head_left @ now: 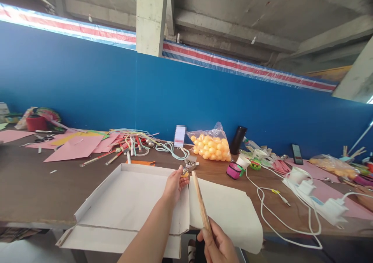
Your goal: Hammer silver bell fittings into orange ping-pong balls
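My left hand (174, 186) reaches over the right side of a shallow white cardboard box (131, 195). Its fingers are closed on a small shiny silver thing (184, 171) with some orange-yellow at its lower edge; the exact kind is too small to make out. Lower down, my right hand (217, 241) grips the bottom end of a light wooden stick (201, 200), which points up and away. The stick's tip is close to the left fingers. Beneath it lies a cream sheet of paper (230, 208). Just behind the left fingertips sits a little open box (191, 162) of small metal pieces.
A clear bag of orange balls (211, 146) and a black bottle (238, 139) stand by the blue partition (180, 92). Pink paper (74, 148), scissors and straws lie left. Right are a purple pouch (234, 170), a white power strip (317, 200) with loose cables, and another person's hand (365, 197).
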